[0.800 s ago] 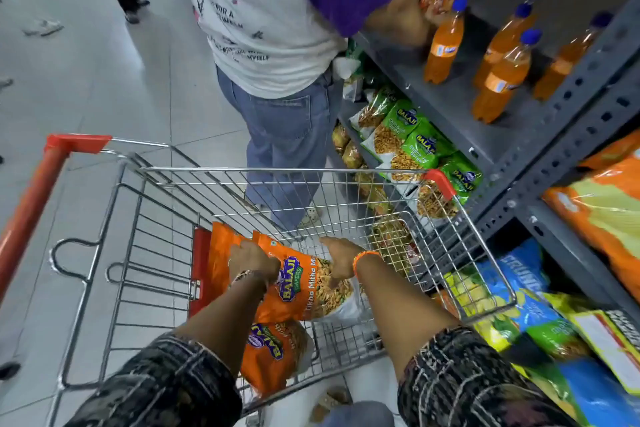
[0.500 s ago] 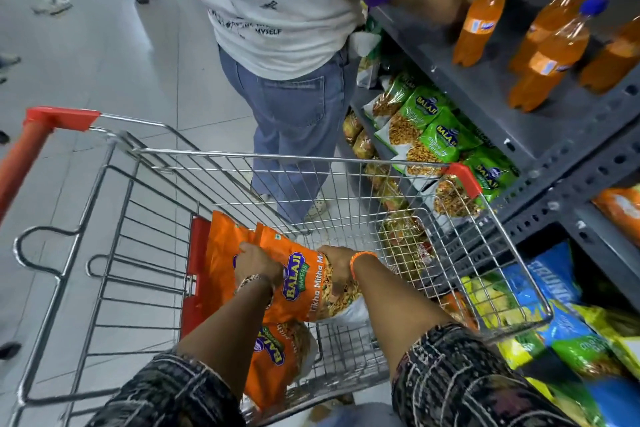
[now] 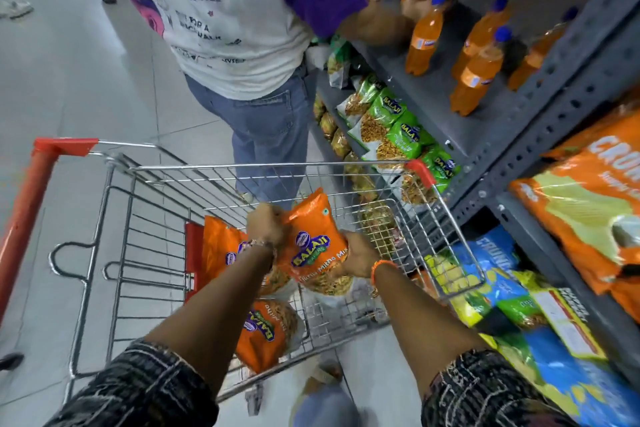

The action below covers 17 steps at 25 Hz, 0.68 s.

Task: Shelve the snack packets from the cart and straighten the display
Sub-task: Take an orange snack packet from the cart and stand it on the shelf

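Observation:
An orange Balaji snack packet [image 3: 313, 246] is held upright above the wire cart [image 3: 104, 225]. My left hand [image 3: 265, 224] grips its top left corner and my right hand [image 3: 360, 258] grips its right side. Two more orange packets stay in the cart: one [image 3: 220, 250] behind my left wrist and one [image 3: 265, 333] lying near the front. The grey shelf unit [image 3: 519, 135] stands to the right, with green Balaji packets [image 3: 398, 128] in a row on its middle level.
Another person in a white and purple shirt and jeans [image 3: 263, 121] stands just beyond the cart, reaching onto the top shelf beside orange soda bottles [image 3: 426, 38]. Large orange bags [image 3: 588, 204] and blue and yellow bags [image 3: 502, 281] fill the lower right shelves. Tiled floor spreads left.
Both hands have lifted the orange packet up out of the cart bed and turned it upright. The view has swung slightly, and the other person's arm has shifted along the top shelf.

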{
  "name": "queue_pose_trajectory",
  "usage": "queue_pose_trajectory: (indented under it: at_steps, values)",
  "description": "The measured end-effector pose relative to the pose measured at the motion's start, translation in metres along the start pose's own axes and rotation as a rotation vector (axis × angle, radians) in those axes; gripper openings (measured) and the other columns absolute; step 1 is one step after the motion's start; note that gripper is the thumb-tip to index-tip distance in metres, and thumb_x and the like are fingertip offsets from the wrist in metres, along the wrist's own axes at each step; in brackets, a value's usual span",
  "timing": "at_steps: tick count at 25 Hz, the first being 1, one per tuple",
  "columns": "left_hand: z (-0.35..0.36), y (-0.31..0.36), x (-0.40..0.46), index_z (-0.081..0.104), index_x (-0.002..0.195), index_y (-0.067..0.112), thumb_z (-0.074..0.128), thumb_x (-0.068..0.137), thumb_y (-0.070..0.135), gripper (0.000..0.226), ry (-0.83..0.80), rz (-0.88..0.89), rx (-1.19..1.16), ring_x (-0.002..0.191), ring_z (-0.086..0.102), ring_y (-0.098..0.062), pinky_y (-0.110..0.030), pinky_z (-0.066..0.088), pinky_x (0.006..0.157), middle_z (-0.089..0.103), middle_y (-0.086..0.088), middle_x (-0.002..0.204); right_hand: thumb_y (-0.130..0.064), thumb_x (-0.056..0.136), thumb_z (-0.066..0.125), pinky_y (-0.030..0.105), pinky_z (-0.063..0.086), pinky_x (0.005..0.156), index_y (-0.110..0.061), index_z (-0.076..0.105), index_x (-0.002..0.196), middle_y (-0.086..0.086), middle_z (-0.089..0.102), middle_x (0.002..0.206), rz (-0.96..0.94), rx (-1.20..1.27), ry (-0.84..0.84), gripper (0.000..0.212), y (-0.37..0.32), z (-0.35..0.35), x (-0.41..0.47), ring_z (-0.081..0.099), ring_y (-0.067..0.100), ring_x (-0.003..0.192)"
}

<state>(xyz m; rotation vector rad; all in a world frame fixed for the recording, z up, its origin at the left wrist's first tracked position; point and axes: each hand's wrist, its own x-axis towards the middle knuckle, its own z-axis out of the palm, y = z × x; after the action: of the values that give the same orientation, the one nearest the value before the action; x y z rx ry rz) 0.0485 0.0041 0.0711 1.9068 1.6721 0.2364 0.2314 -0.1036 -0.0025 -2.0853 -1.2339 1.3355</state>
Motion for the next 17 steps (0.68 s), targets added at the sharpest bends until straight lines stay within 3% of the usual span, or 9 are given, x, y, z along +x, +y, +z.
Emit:
queue_pose_trajectory:
  at_steps: [3, 5, 6, 8, 10, 12, 14, 16, 17]
  values:
    - [-0.052, 0.064, -0.016, 0.082, 0.096, 0.008, 0.075, 0.079, 0.012, 0.019, 0.020, 0.198, 0.016, 0.096, 0.072, -0.038, -0.038, 0.052, 0.077, 0.078, -0.022, 0.097, 0.001, 0.061, 0.097, 0.053, 0.058, 0.102, -0.003, 0.057, 0.138, 0.016, 0.073, 0.128, -0.028, 0.216, 0.157, 0.086, -0.014, -0.029, -0.053, 0.073, 0.031, 0.113]
    - [-0.085, 0.100, -0.023, 0.084, 0.093, 0.009, 0.078, 0.075, 0.009, 0.019, 0.035, 0.339, 0.013, 0.088, 0.075, -0.033, -0.033, 0.053, 0.073, 0.080, -0.018, 0.091, 0.004, 0.061, 0.097, 0.037, 0.065, 0.088, -0.003, 0.055, 0.135, 0.013, 0.072, 0.123, -0.059, 0.323, 0.258, 0.086, -0.028, -0.051, -0.084, 0.074, 0.016, 0.095]
    - [-0.101, 0.119, -0.026, 0.084, 0.093, 0.011, 0.081, 0.073, 0.008, 0.021, 0.032, 0.406, 0.012, 0.082, 0.077, -0.025, -0.032, 0.056, 0.073, 0.081, -0.014, 0.088, 0.003, 0.059, 0.098, 0.027, 0.065, 0.078, -0.006, 0.055, 0.129, 0.011, 0.072, 0.119, -0.086, 0.352, 0.301, 0.084, -0.037, -0.064, -0.100, 0.072, 0.009, 0.089]
    - [-0.134, 0.157, -0.037, 0.085, 0.094, 0.015, 0.089, 0.068, 0.012, 0.026, 0.018, 0.504, -0.028, 0.063, 0.068, 0.002, -0.026, 0.057, 0.065, 0.079, -0.001, 0.073, -0.002, 0.053, 0.102, 0.029, 0.063, 0.071, -0.017, 0.057, 0.113, 0.008, 0.076, 0.109, -0.127, 0.375, 0.412, 0.077, -0.056, -0.093, -0.135, 0.074, 0.011, 0.085]
    - [-0.167, 0.196, -0.052, 0.083, 0.094, 0.020, 0.093, 0.065, 0.026, 0.031, 0.026, 0.580, -0.107, 0.055, 0.057, 0.010, -0.021, 0.049, 0.053, 0.066, 0.014, 0.062, -0.003, 0.049, 0.103, 0.032, 0.064, 0.069, -0.024, 0.057, 0.101, -0.001, 0.081, 0.098, -0.173, 0.414, 0.526, 0.073, -0.074, -0.121, -0.173, 0.077, 0.008, 0.082]
    - [-0.199, 0.229, -0.070, 0.080, 0.085, 0.029, 0.092, 0.061, 0.046, 0.032, 0.080, 0.673, -0.144, 0.059, 0.054, 0.010, -0.020, 0.041, 0.051, 0.062, 0.018, 0.063, -0.007, 0.047, 0.104, 0.019, 0.060, 0.060, -0.028, 0.056, 0.092, -0.012, 0.082, 0.083, -0.226, 0.457, 0.640, 0.070, -0.089, -0.146, -0.211, 0.077, -0.003, 0.074]
    - [-0.227, 0.256, -0.089, 0.068, 0.066, 0.034, 0.088, 0.058, 0.058, 0.032, 0.163, 0.761, -0.158, 0.054, 0.052, 0.006, -0.021, 0.036, 0.050, 0.058, 0.021, 0.056, -0.022, 0.042, 0.106, 0.030, 0.065, 0.065, -0.025, 0.055, 0.091, -0.010, 0.083, 0.085, -0.248, 0.512, 0.750, 0.071, -0.103, -0.165, -0.250, 0.080, 0.006, 0.078]
    - [-0.245, 0.287, -0.105, 0.065, 0.059, 0.027, 0.092, 0.060, 0.050, 0.036, 0.174, 0.819, -0.305, 0.048, 0.053, 0.000, -0.024, 0.040, 0.047, 0.060, 0.014, 0.051, -0.040, 0.034, 0.104, 0.048, 0.067, 0.076, -0.027, 0.054, 0.090, -0.001, 0.084, 0.089, -0.258, 0.547, 0.867, 0.076, -0.118, -0.185, -0.293, 0.082, 0.017, 0.083]
    - [-0.251, 0.305, -0.116, 0.068, 0.063, 0.022, 0.094, 0.062, 0.041, 0.032, 0.096, 0.843, -0.474, 0.049, 0.059, -0.003, -0.023, 0.046, 0.048, 0.066, 0.010, 0.053, -0.045, 0.032, 0.103, 0.051, 0.066, 0.077, -0.030, 0.054, 0.088, 0.000, 0.084, 0.089, -0.275, 0.552, 0.924, 0.076, -0.126, -0.197, -0.314, 0.082, 0.018, 0.084]
